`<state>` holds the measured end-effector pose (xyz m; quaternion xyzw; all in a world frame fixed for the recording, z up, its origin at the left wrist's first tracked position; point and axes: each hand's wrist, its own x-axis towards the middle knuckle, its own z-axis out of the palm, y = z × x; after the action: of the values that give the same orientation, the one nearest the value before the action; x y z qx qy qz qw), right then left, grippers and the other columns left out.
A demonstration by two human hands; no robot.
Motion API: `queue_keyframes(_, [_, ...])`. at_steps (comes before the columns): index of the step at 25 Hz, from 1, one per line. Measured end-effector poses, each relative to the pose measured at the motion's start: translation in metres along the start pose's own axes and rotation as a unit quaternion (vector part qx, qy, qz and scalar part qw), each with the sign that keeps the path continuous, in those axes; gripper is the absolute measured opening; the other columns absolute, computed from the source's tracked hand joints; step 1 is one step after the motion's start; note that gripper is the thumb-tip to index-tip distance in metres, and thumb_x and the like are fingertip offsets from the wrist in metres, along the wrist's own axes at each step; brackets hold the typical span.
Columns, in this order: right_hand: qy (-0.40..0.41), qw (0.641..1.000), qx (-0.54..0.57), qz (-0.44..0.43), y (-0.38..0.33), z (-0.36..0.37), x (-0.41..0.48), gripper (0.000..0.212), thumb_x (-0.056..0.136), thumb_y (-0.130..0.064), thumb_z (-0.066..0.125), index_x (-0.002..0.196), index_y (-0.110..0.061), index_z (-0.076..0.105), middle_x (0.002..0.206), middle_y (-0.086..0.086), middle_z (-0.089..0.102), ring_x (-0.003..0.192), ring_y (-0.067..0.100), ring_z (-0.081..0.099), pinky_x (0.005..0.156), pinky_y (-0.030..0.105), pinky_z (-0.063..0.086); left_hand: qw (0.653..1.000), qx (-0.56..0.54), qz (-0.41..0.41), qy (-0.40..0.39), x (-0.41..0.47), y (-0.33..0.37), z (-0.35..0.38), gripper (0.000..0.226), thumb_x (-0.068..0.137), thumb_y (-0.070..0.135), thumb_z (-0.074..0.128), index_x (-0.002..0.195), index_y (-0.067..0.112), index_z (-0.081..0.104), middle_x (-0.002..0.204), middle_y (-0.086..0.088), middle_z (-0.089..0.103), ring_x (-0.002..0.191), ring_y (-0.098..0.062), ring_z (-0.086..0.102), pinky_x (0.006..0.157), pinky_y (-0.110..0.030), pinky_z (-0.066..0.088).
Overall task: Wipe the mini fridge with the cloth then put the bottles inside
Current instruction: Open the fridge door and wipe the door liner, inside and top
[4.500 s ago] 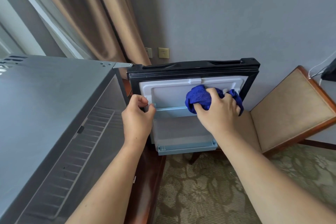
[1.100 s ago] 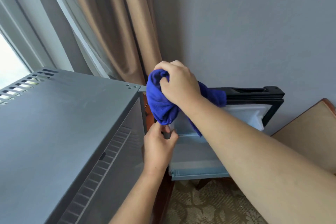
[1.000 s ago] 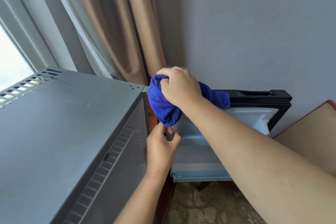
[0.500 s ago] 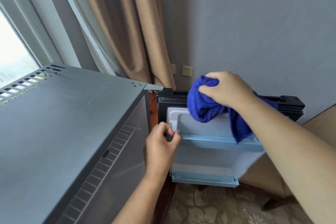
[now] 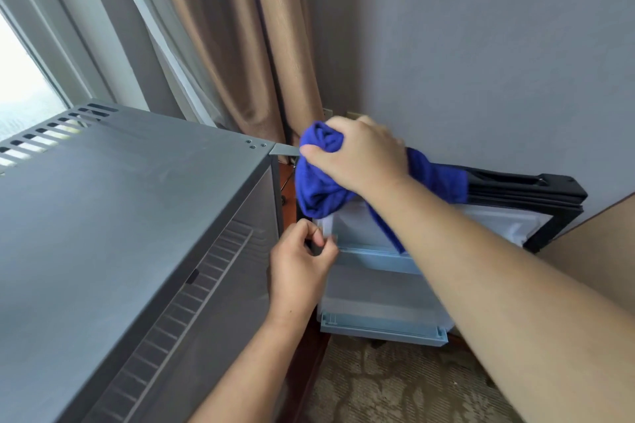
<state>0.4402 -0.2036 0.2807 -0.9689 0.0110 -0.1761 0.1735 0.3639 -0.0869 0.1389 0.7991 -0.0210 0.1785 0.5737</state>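
The grey mini fridge (image 5: 120,216) fills the left of the view, seen from above. Its door (image 5: 522,189) stands swung open to the right, black-rimmed, with a white inner liner and pale blue shelves (image 5: 381,330). My right hand (image 5: 360,154) is shut on a bunched blue cloth (image 5: 319,182) pressed on the door's top edge near the hinge corner. My left hand (image 5: 299,271) pinches the door's inner left edge just below the cloth. No bottles are in view.
Beige curtains (image 5: 261,45) hang behind the hinge, beside a window (image 5: 20,79) at the left. A grey wall (image 5: 481,45) backs the door. A padded chair (image 5: 598,251) stands to the right, close to the door's far edge. Patterned carpet (image 5: 395,388) lies below.
My right hand with the cloth has slid back left along the door's top edge to the hinge corner. My left hand has kept its grip on the door's inner edge.
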Motion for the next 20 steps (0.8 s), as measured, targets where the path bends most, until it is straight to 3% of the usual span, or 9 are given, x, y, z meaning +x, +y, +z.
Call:
queue_keyframes(3, [0.022, 1.000, 0.010, 0.003, -0.025, 0.014, 0.003, 0.049, 0.070, -0.075, 0.058, 0.104, -0.040, 0.062, 0.111, 0.003, 0.060, 0.109, 0.033, 0.056, 0.089, 0.046, 0.039, 1.000, -0.002, -0.009, 0.004, 0.001, -0.001, 0.000, 0.035, 0.080, 0.018, 0.077, 0.069, 0.021, 0.044, 0.063, 0.009, 0.048, 0.056, -0.005, 0.042, 0.056, -0.027, 0.037])
queue_keyframes(7, [-0.011, 0.999, 0.046, 0.003, -0.009, 0.001, 0.004, 0.049, 0.069, -0.066, 0.063, 0.112, -0.043, 0.061, 0.117, 0.001, 0.060, 0.111, 0.033, 0.056, 0.092, 0.046, 0.042, 1.000, 0.012, 0.001, 0.001, -0.001, 0.004, -0.002, 0.034, 0.081, 0.022, 0.074, 0.069, 0.022, 0.043, 0.065, 0.007, 0.048, 0.059, -0.011, 0.044, 0.059, -0.037, 0.042])
queue_keyframes(11, [0.014, 0.999, 0.037, 0.021, 0.020, -0.019, -0.006, 0.045, 0.070, -0.055, 0.064, 0.112, -0.041, 0.062, 0.111, 0.001, 0.060, 0.107, 0.035, 0.057, 0.091, 0.045, 0.046, 0.999, 0.034, -0.002, 0.010, -0.002, 0.006, -0.002, 0.034, 0.083, 0.026, 0.072, 0.069, 0.021, 0.041, 0.067, 0.003, 0.050, 0.059, -0.014, 0.045, 0.059, -0.041, 0.045])
queue_keyframes(16, [0.043, 0.997, 0.018, 0.060, 0.076, -0.043, -0.024, 0.041, 0.073, -0.052, 0.066, 0.112, -0.042, 0.060, 0.107, 0.001, 0.058, 0.104, 0.035, 0.056, 0.092, 0.045, 0.046, 1.000, 0.011, -0.005, -0.001, -0.003, 0.004, -0.002, 0.035, 0.085, 0.024, 0.073, 0.070, 0.021, 0.041, 0.066, 0.003, 0.051, 0.058, -0.009, 0.040, 0.058, -0.033, 0.039])
queue_keyframes(20, [0.102, 0.993, -0.015, 0.052, 0.065, -0.030, -0.034, 0.040, 0.076, -0.057, 0.063, 0.112, -0.040, 0.061, 0.109, -0.001, 0.057, 0.104, 0.034, 0.055, 0.089, 0.044, 0.041, 1.000, -0.022, -0.012, -0.015, -0.004, 0.003, -0.007, 0.035, 0.087, 0.023, 0.072, 0.069, 0.021, 0.042, 0.064, 0.007, 0.046, 0.058, -0.005, 0.038, 0.057, -0.025, 0.034])
